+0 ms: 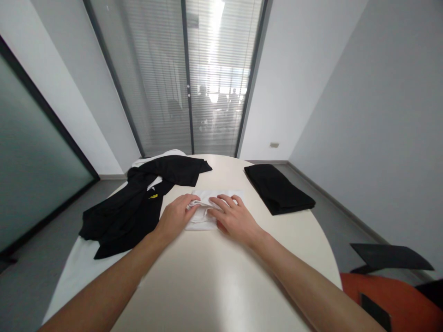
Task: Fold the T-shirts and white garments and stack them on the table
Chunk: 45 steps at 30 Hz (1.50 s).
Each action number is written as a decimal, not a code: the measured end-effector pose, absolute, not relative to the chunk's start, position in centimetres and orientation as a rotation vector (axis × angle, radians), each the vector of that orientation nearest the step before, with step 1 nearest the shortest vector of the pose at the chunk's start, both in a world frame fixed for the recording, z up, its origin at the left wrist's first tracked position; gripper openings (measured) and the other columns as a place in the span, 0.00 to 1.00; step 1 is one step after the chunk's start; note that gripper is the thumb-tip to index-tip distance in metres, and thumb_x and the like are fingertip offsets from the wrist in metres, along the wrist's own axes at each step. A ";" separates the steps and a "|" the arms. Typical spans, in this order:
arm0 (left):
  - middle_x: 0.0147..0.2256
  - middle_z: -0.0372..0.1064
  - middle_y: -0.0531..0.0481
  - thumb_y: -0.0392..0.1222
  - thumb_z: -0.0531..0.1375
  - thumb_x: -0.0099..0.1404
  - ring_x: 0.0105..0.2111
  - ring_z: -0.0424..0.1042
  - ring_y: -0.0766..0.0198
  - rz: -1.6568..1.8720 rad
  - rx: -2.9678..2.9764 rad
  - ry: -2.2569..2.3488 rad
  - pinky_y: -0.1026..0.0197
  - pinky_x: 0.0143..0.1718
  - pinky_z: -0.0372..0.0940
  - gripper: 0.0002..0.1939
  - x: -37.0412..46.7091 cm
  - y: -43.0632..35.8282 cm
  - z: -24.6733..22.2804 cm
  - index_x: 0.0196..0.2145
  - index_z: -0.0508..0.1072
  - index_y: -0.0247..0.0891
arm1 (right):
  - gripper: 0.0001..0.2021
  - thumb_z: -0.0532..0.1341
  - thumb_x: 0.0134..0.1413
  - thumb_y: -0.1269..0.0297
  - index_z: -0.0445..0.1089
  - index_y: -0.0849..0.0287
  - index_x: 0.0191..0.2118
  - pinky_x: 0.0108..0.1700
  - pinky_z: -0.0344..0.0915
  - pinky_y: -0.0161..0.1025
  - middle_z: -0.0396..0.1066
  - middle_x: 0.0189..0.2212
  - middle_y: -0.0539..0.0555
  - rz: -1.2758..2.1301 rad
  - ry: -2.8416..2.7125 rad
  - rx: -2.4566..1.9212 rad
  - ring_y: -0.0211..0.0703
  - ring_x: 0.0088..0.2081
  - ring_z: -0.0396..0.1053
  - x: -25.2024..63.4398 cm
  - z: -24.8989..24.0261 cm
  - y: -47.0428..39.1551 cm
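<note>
A white folded shirt (204, 225) lies flat in the middle of the table, with a curved fold like a neckline on its top. My left hand (176, 214) pinches the raised edge of that cloth between thumb and fingers, on its left side. On the right part of the shirt rests my right hand (235, 216), its fingers spread and slightly bent, their tips touching the fabric. Part of the shirt is hidden beneath both hands.
A rumpled black garment (138, 203) with a small yellow mark lies at the left, over white cloth (86, 263). A folded black garment (277, 189) lies at the right of the pale round table (194, 286). An orange chair (387, 295) stands at the lower right.
</note>
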<state>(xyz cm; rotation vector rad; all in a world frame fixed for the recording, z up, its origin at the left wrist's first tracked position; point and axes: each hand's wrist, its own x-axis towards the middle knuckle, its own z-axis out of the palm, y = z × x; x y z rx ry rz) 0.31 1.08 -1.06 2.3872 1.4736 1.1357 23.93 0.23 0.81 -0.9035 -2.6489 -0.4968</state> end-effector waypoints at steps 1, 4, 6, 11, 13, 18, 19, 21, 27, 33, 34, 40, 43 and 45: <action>0.40 0.75 0.49 0.42 0.55 0.68 0.41 0.74 0.58 1.151 2.376 1.450 0.57 0.44 0.69 0.08 0.4 1.1 -1.0 0.43 0.71 0.41 | 0.14 0.61 0.60 0.68 0.70 0.56 0.51 0.57 0.54 0.54 0.63 0.63 0.58 -0.473 -2.649 -0.922 0.56 0.61 0.58 23.8 0.7 0.3; 0.41 0.74 0.48 0.40 0.53 0.69 0.42 0.74 0.59 1.169 2.337 1.361 0.57 0.44 0.70 0.07 0.6 0.9 -0.8 0.42 0.69 0.41 | 0.09 0.60 0.62 0.68 0.72 0.57 0.46 0.55 0.55 0.53 0.66 0.59 0.59 -0.461 -2.618 -0.970 0.56 0.59 0.60 23.5 0.4 0.4; 0.44 0.74 0.47 0.38 0.51 0.68 0.44 0.74 0.60 1.158 2.316 1.317 0.57 0.45 0.69 0.07 0.8 0.8 -0.7 0.42 0.68 0.41 | 0.08 0.58 0.63 0.69 0.72 0.58 0.45 0.54 0.56 0.52 0.68 0.56 0.60 -0.476 -2.589 -0.980 0.55 0.57 0.61 23.3 0.3 0.5; 0.47 0.75 0.46 0.40 0.51 0.69 0.44 0.75 0.59 1.131 2.263 1.373 0.55 0.46 0.69 0.08 1.1 0.8 -0.8 0.43 0.67 0.41 | 0.13 0.59 0.62 0.71 0.70 0.56 0.52 0.55 0.56 0.53 0.66 0.58 0.59 -0.477 -2.595 -0.930 0.55 0.58 0.59 23.3 0.7 0.5; 0.45 0.75 0.47 0.41 0.51 0.70 0.43 0.76 0.59 1.132 2.247 1.410 0.56 0.45 0.69 0.10 1.1 0.8 -0.9 0.45 0.69 0.40 | 0.16 0.60 0.61 0.71 0.69 0.54 0.54 0.55 0.56 0.53 0.65 0.60 0.59 -0.474 -2.592 -0.933 0.55 0.59 0.59 23.3 0.8 0.5; 0.43 0.76 0.48 0.42 0.53 0.69 0.41 0.76 0.60 1.142 2.230 1.416 0.58 0.45 0.69 0.11 1.2 1.0 -0.8 0.45 0.71 0.40 | 0.09 0.58 0.65 0.69 0.72 0.56 0.47 0.55 0.57 0.52 0.65 0.60 0.59 -0.531 -2.571 -0.956 0.55 0.58 0.60 23.5 0.6 0.8; 0.43 0.76 0.48 0.42 0.53 0.70 0.41 0.76 0.60 1.150 2.224 1.415 0.58 0.45 0.69 0.11 1.2 1.0 -0.8 0.45 0.72 0.40 | 0.08 0.57 0.65 0.69 0.73 0.58 0.46 0.54 0.58 0.52 0.66 0.60 0.60 -0.541 -2.565 -0.951 0.55 0.58 0.61 23.6 0.6 0.9; 0.43 0.76 0.48 0.41 0.53 0.70 0.40 0.76 0.60 1.167 2.218 1.416 0.58 0.46 0.69 0.11 1.3 1.0 -0.7 0.45 0.72 0.40 | 0.06 0.59 0.63 0.69 0.73 0.59 0.43 0.54 0.58 0.52 0.67 0.59 0.60 -0.536 -2.555 -0.940 0.55 0.58 0.61 23.8 0.6 1.0; 0.44 0.76 0.48 0.40 0.52 0.70 0.44 0.75 0.60 1.216 2.242 1.367 0.57 0.50 0.68 0.11 1.1 1.1 -1.1 0.45 0.72 0.39 | 0.09 0.63 0.57 0.69 0.73 0.58 0.44 0.57 0.57 0.55 0.65 0.62 0.59 -0.436 -2.605 -0.894 0.56 0.61 0.59 24.5 0.5 0.8; 0.46 0.74 0.46 0.40 0.51 0.71 0.48 0.73 0.59 1.229 2.262 1.300 0.56 0.51 0.68 0.10 1.3 1.2 -1.3 0.46 0.70 0.39 | 0.12 0.63 0.57 0.68 0.74 0.59 0.47 0.58 0.56 0.56 0.61 0.64 0.60 -0.441 -2.543 -1.024 0.59 0.62 0.58 24.2 -0.1 0.8; 0.46 0.74 0.46 0.40 0.51 0.72 0.48 0.73 0.59 1.232 2.265 1.293 0.56 0.51 0.67 0.10 1.3 1.2 -1.3 0.45 0.70 0.39 | 0.10 0.63 0.58 0.68 0.75 0.58 0.45 0.58 0.56 0.56 0.62 0.64 0.60 -0.441 -2.537 -1.026 0.59 0.62 0.58 24.1 -0.1 0.8; 0.45 0.73 0.46 0.39 0.50 0.72 0.47 0.72 0.59 1.132 2.308 1.294 0.54 0.52 0.66 0.10 1.2 0.9 -1.1 0.45 0.69 0.40 | 0.10 0.63 0.60 0.62 0.76 0.53 0.47 0.59 0.55 0.56 0.63 0.63 0.57 -0.324 -2.537 -1.049 0.57 0.62 0.57 24.6 -0.1 0.5; 0.45 0.72 0.45 0.39 0.54 0.69 0.47 0.72 0.58 1.037 2.371 1.253 0.53 0.52 0.66 0.09 1.0 0.9 -1.5 0.46 0.68 0.40 | 0.15 0.64 0.59 0.61 0.74 0.55 0.51 0.58 0.57 0.54 0.64 0.63 0.58 -0.320 -2.529 -1.098 0.57 0.61 0.59 25.2 0.2 0.3; 0.48 0.71 0.44 0.39 0.57 0.68 0.49 0.71 0.57 0.985 2.426 1.183 0.53 0.54 0.66 0.12 0.9 1.0 -1.7 0.49 0.68 0.40 | 0.13 0.65 0.59 0.61 0.75 0.57 0.48 0.57 0.58 0.54 0.65 0.62 0.59 -0.331 -2.491 -1.144 0.58 0.60 0.60 25.5 0.3 0.2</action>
